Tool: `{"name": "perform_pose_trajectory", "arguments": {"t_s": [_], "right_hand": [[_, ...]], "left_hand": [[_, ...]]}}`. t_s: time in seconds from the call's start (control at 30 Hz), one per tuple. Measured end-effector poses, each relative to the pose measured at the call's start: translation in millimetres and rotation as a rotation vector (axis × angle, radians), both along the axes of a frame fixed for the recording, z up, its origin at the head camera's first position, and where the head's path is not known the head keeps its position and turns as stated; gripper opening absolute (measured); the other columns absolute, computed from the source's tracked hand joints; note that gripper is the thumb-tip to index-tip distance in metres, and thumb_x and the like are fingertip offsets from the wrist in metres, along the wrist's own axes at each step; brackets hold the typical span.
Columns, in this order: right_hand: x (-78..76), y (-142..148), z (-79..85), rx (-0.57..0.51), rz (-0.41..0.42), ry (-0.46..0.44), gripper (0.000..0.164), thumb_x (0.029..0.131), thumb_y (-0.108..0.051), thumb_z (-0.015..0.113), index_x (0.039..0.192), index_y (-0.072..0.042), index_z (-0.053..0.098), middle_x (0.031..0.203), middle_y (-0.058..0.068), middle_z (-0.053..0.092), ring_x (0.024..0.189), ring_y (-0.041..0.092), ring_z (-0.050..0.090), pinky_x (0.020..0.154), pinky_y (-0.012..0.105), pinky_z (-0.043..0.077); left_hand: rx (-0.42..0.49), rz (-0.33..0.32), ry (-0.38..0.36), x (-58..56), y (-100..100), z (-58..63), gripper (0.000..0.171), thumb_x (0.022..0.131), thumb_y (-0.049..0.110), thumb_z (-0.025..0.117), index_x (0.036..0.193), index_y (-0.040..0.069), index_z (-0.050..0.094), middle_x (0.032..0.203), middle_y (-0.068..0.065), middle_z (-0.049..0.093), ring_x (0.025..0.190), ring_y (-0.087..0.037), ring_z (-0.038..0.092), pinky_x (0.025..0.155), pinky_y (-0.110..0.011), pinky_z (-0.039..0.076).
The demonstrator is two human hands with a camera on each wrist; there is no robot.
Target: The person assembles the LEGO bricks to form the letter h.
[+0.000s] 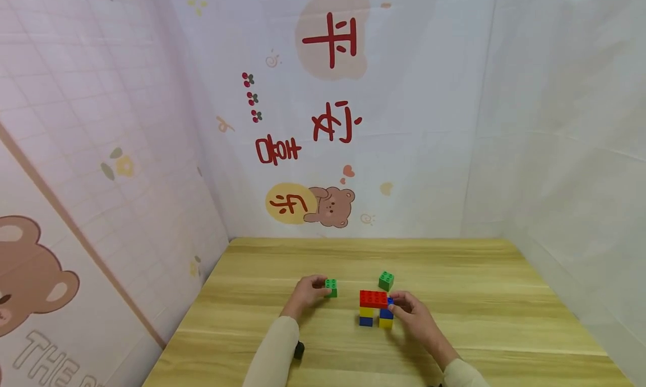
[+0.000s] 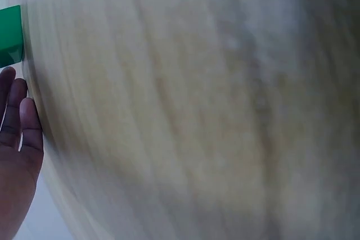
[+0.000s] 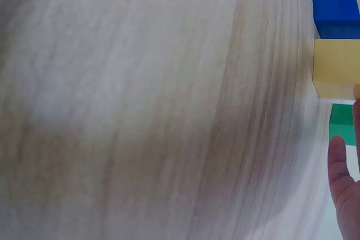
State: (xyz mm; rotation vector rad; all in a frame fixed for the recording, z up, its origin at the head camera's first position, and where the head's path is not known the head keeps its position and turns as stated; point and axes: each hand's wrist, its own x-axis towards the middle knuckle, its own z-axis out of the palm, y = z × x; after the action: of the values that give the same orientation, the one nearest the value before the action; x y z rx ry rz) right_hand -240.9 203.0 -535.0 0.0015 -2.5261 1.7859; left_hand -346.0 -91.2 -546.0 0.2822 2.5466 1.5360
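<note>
In the head view my left hand (image 1: 307, 291) pinches a green toy building brick (image 1: 331, 288) on the table between thumb and forefinger. The left wrist view has that brick (image 2: 10, 36) beyond the loosely bent other fingers. Right of it stands a small arch: a red brick (image 1: 373, 299) bridges two columns. The left column has a yellow brick (image 1: 366, 312) over a blue one (image 1: 365, 322); the right has a blue brick (image 1: 386, 313) over a yellow one (image 1: 386, 323). My right hand (image 1: 415, 317) holds the right column's blue brick at its side, fingertips partly hidden.
Behind the arch lies another green brick (image 1: 386, 281). The wooden table (image 1: 454, 263) meets a printed cloth (image 1: 419, 207) at its back edge, with more cloth at both sides. A small black object (image 1: 299, 350) sits by the left sleeve.
</note>
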Motion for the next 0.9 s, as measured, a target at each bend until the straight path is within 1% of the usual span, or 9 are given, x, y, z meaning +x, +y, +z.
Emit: {"name": "perform_pose_trajectory", "arguments": {"t_s": [0.17, 0.37, 0.47, 0.57, 0.63, 0.73, 0.9], "right_hand": [[-1.2, 1, -1.4, 0.02, -0.018, -0.016, 0.024, 0.098, -0.02, 0.064, 0.12, -0.009, 0.063, 0.117, 0.007, 0.066, 0.11, 0.024, 0.061, 0.096, 0.046, 0.048], [3.0, 1, -1.5, 0.058, -0.032, -0.023, 0.022, 0.098, -0.017, 0.063, 0.118, -0.007, 0.063, 0.116, 0.009, 0.066, 0.108, 0.026, 0.061, 0.095, 0.047, 0.048], [5.3, 1, -1.1, 0.065, -0.023, -0.029, 0.024, 0.099, -0.019, 0.063, 0.119, -0.006, 0.062, 0.116, 0.009, 0.066, 0.108, 0.026, 0.061, 0.095, 0.047, 0.048], [4.9, 0, -1.4, 0.062, -0.023, -0.029, 0.026, 0.099, -0.023, 0.063, 0.119, -0.007, 0.062, 0.117, 0.009, 0.066, 0.109, 0.026, 0.06, 0.096, 0.048, 0.047], [4.8, 0, -2.2, 0.063, -0.022, -0.03, 0.027, 0.099, -0.022, 0.063, 0.12, -0.006, 0.062, 0.117, 0.009, 0.066, 0.109, 0.026, 0.06, 0.096, 0.049, 0.047], [5.0, -1, -3.0, 0.059, -0.028, -0.04, 0.025, 0.098, -0.021, 0.064, 0.12, -0.007, 0.062, 0.117, 0.009, 0.066, 0.108, 0.026, 0.06, 0.096, 0.047, 0.048], [3.7, -5, -2.8, 0.043, -0.021, -0.011, 0.026, 0.098, -0.021, 0.064, 0.12, -0.007, 0.063, 0.117, 0.01, 0.066, 0.108, 0.026, 0.061, 0.094, 0.044, 0.049]], "left_hand": [[0.011, 0.008, 0.01, 2.0, -2, 3.3, 0.036, 0.091, 0.015, 0.074, 0.123, 0.001, 0.065, 0.111, -0.008, 0.066, 0.102, -0.024, 0.061, 0.089, -0.042, 0.051], [0.033, 0.003, -0.003, 5.8, -7, 5.5, 0.035, 0.092, 0.021, 0.074, 0.122, 0.004, 0.066, 0.113, -0.005, 0.066, 0.102, -0.022, 0.061, 0.087, -0.04, 0.052], [0.059, -0.005, 0.01, 7.6, -10, 9.3, 0.035, 0.092, 0.023, 0.073, 0.121, 0.004, 0.065, 0.113, -0.007, 0.065, 0.102, -0.023, 0.061, 0.087, -0.042, 0.052], [0.089, -0.005, 0.021, 8.2, -12, 18.0, 0.036, 0.093, 0.026, 0.073, 0.122, 0.005, 0.065, 0.113, -0.006, 0.064, 0.102, -0.023, 0.06, 0.087, -0.042, 0.052], [0.098, -0.012, 0.023, 8.9, -12, 24.5, 0.038, 0.092, 0.028, 0.073, 0.122, 0.006, 0.065, 0.112, -0.006, 0.064, 0.102, -0.022, 0.059, 0.087, -0.042, 0.051], [0.098, -0.015, 0.017, 10.9, -11, 34.7, 0.039, 0.092, 0.032, 0.073, 0.122, 0.008, 0.065, 0.111, -0.003, 0.065, 0.102, -0.02, 0.059, 0.088, -0.041, 0.051], [0.135, -0.037, 0.053, 13.3, -11, 53.7, 0.039, 0.092, 0.033, 0.072, 0.122, 0.008, 0.066, 0.109, -0.003, 0.066, 0.101, -0.02, 0.061, 0.092, -0.045, 0.05]]}}
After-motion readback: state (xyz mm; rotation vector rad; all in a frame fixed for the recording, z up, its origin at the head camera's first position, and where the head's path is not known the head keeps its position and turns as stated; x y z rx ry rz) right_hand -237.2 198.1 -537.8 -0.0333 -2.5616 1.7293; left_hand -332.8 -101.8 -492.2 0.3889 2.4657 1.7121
